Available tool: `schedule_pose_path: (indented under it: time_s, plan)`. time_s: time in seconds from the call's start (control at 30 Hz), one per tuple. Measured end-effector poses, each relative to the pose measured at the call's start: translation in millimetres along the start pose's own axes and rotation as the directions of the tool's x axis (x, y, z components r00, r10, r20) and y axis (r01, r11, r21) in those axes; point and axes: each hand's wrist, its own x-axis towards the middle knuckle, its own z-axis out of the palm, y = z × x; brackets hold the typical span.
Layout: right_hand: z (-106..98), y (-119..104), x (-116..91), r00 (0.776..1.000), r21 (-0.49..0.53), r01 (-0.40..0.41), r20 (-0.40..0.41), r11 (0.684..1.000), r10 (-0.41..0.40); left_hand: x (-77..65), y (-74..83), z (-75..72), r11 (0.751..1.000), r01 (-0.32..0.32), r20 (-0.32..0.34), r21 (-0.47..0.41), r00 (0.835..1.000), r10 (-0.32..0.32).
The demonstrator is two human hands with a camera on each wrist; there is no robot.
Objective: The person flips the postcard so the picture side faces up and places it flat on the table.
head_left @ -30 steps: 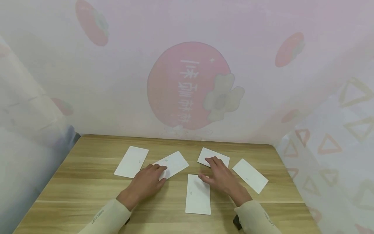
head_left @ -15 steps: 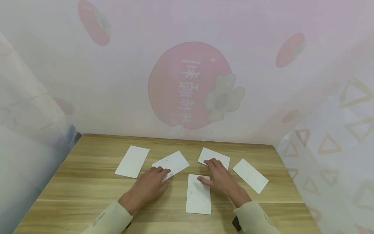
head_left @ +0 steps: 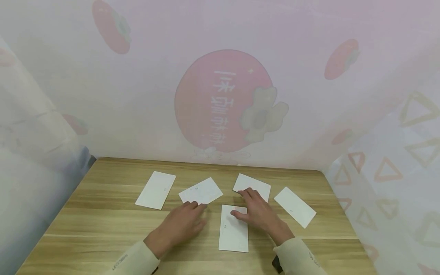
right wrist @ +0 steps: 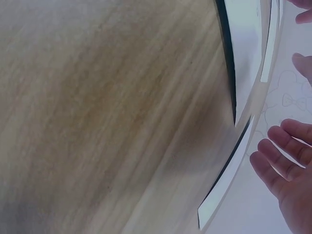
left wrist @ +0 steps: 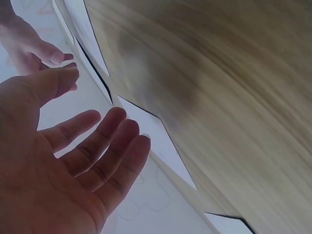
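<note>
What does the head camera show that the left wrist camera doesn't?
Only the head view shows all five white cards on the wooden table, both sleeves, and the right hand resting across two cards: the upright card and another card behind it. Only the left wrist view shows the left hand from the palm side, fingers relaxed and holding nothing. Both show both hands, white cards and wood grain.

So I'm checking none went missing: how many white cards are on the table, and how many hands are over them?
White cards: 5
Hands: 2
Total: 7
</note>
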Motion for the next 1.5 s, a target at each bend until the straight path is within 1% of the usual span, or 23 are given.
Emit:
schedule_pose_path:
  time_s: [0.2, 0.27, 0.47, 0.67, 0.93, 1.17, 1.37, 1.5]
  plan:
    - [2, -1, -1, 1.0, -0.012, 0.009, 0.004, 1.0, -0.009, -1.7, 6.6, 1.8, 1.0, -0.021, 0.0, 0.001, 1.0, 0.021]
    - [2, -1, -1, 1.0, -0.018, 0.009, 0.004, 1.0, -0.009, -1.7, 8.5, 3.0, 1.0, -0.021, 0.005, -0.01, 1.0, 0.021]
    - [2, -3, -1, 1.0, -0.013, 0.007, 0.025, 1.0, -0.007, -2.2, 15.3, 5.8, 0.999, 0.003, 0.06, -0.052, 0.998, 0.0]
    - [3, -4, -2, 0.999, -0.012, 0.016, 0.039, 1.0, -0.015, -3.3, 21.6, 6.7, 0.998, 0.001, 0.09, -0.056, 0.996, 0.004]
    - [5, -4, -4, 0.999, -0.02, 0.034, 0.04, 0.999, -0.033, -5.2, 27.9, 11.5, 0.997, -0.029, 0.1, -0.065, 0.994, 0.036]
    - [6, -5, -5, 0.998, -0.024, 0.046, 0.039, 0.999, -0.045, -5.1, 33.1, 11.2, 0.997, -0.056, 0.102, -0.055, 0.993, 0.062]
    - [8, -5, -5, 0.998, -0.054, 0.056, 0.032, 0.997, -0.054, -5.2, 37.0, 14.0, 0.996, -0.077, 0.107, -0.044, 0.991, 0.082]
    - [8, -5, -4, 0.998, -0.055, 0.063, 0.032, 0.996, -0.062, -4.8, 38.9, 15.4, 0.995, -0.092, 0.113, -0.043, 0.989, 0.096]
